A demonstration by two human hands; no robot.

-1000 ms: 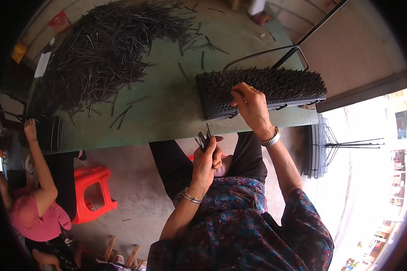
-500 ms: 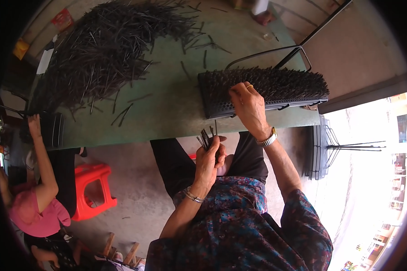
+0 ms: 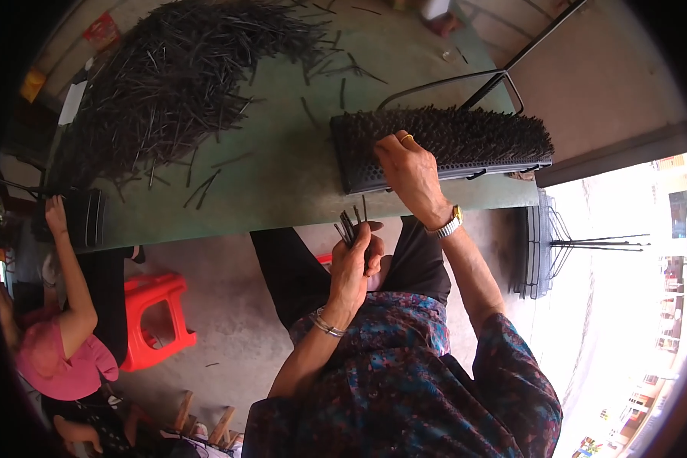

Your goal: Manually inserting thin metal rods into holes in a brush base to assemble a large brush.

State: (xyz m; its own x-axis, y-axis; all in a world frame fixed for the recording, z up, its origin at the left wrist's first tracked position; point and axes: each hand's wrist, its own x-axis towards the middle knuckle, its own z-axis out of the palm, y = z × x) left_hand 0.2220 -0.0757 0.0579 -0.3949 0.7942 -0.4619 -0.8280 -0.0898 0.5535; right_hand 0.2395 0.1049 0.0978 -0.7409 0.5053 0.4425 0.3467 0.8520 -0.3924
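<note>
Your left hand [image 3: 351, 263] gripped dark strips [image 3: 349, 229] before the table [image 3: 282, 191], tips best fanned; your right hand [image 3: 411, 172], fingers bunched, any hold hidden, stood at the perforated rack [image 3: 365, 175] thereon, where square alignment likely served.

Surface [image 3: 275, 183]: dull green, broad
Heap [image 3: 168, 80]: thin black strips, piled thickly over the left part
Loose strips [image 3: 342, 93]: scattered beside the heap — some touching
Bristled panel [image 3: 477, 141]: black, long, perforated — on the right, near the front edge

One bristled block [image 3: 473, 139]; one strip pile [image 3: 175, 84]; one wristwatch [image 3: 449, 224]
</note>
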